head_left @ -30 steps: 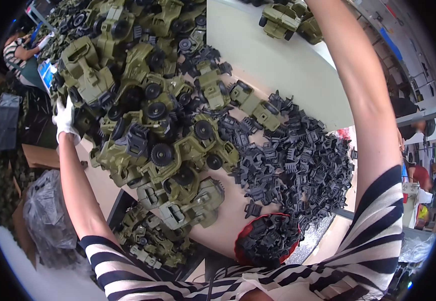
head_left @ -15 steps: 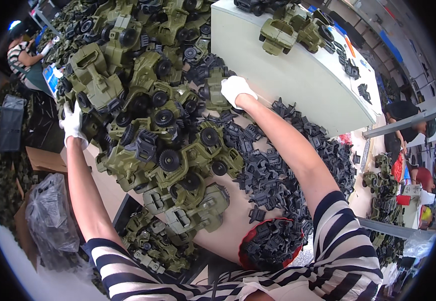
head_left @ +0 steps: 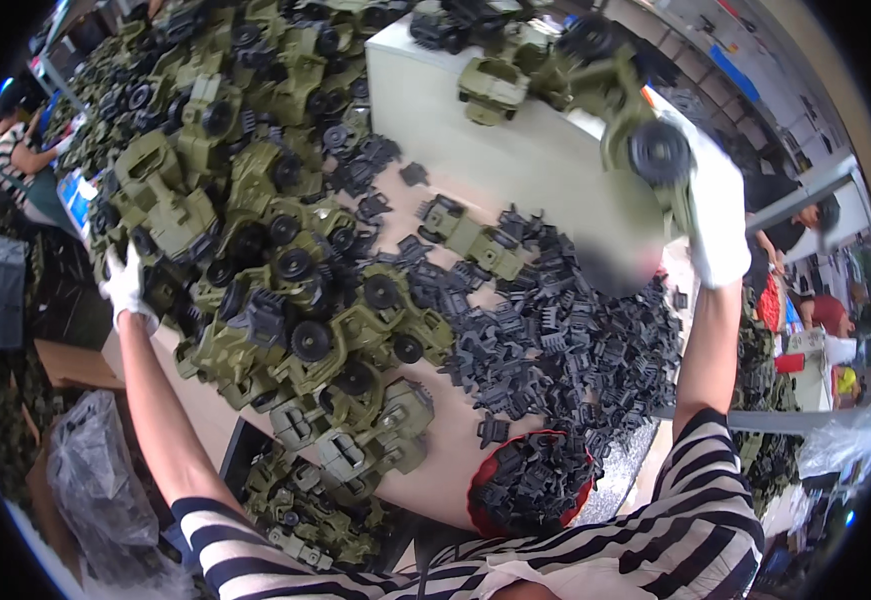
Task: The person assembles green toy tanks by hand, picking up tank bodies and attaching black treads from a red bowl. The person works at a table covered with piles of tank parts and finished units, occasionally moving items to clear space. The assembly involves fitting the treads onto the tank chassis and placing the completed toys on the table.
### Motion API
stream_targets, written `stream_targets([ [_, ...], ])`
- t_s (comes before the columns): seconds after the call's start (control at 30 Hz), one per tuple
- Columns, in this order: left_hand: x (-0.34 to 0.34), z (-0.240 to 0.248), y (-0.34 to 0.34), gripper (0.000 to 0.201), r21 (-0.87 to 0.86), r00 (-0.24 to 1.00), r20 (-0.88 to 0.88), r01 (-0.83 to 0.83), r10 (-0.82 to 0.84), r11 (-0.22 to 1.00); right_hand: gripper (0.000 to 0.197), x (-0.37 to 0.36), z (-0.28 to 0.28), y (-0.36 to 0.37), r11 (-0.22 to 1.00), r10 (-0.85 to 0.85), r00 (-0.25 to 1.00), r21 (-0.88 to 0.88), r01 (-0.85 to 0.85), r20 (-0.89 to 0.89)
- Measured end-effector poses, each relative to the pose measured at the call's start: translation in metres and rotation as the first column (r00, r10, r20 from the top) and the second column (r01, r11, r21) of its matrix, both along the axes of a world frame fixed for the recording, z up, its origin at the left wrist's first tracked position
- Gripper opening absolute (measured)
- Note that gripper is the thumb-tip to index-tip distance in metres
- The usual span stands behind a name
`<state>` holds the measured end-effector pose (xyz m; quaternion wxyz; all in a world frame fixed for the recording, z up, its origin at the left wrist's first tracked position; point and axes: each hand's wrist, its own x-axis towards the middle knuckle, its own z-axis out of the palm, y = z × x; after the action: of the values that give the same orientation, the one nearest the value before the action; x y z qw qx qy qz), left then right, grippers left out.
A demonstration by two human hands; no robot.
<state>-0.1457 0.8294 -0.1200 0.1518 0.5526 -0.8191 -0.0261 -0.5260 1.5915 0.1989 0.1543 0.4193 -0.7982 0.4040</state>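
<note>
1. Half a second back my right hand (head_left: 717, 225) lay down on the heap of green toy trucks; now it is raised high at the right, with one toy truck (head_left: 627, 120) lifted up in front of the white box (head_left: 515, 160).
2. My right hand wears a white glove and is closed around the lower end of that truck; its black wheel shows just above the glove. I cannot see the fingers themselves, so I judge the hold from the truck hanging clear of the heap.
3. My left hand (head_left: 123, 290), also gloved, has barely shifted: it sits at the left edge of the truck heap (head_left: 255, 260), fingers spread against the outermost trucks. Whether it actually clasps one I cannot tell.
4. Between my arms lies a loose spread of small black parts (head_left: 565, 350) on the table (head_left: 445, 470), and a red bowl (head_left: 475, 500) of the same parts sits at the near edge, close to my chest.
5. I judge the step in hand as picking one truck out of the pile for work.
6. Next I would need to bring it down near the black parts without knocking the trucks on top of the white box.
</note>
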Motion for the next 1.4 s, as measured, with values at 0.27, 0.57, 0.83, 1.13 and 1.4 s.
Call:
stream_targets([
  [0.27, 0.023, 0.048, 0.014, 0.084, 0.085, 0.984, -0.070, -0.159, 0.165, 0.984, 0.036, -0.169, -0.013, -0.017, 0.590, -0.535, 0.654, 0.318, 0.742, -0.535],
  [0.57, 0.075, 0.041, -0.033, 0.089, 0.021, 0.953, -0.301, 0.032, -0.024, 0.999, 0.037, -0.109, -0.043, -0.052, 0.792, -0.558, 0.718, -0.009, 0.610, -0.416],
  [0.83, 0.029, 0.076, 0.056, 0.069, 0.155, 0.998, -0.026, -0.049, 0.054, 0.987, 0.032, -0.017, -0.218, -0.246, 0.845, 0.436, 0.858, 0.450, -0.287, -0.271],
  [1.13, 0.030, 0.144, 0.132, 0.069, 0.455, 0.689, -0.695, 0.202, 0.204, 0.867, 0.052, -0.018, -0.298, -0.404, 0.498, 0.504, 0.860, 0.840, -0.214, -0.080],
  [1.4, 0.026, 0.124, 0.111, 0.068, 0.410, 0.773, -0.604, 0.096, 0.191, 0.907, 0.057, -0.014, -0.230, -0.272, -0.154, 0.321, 0.870, 0.927, -0.341, 0.373],
])
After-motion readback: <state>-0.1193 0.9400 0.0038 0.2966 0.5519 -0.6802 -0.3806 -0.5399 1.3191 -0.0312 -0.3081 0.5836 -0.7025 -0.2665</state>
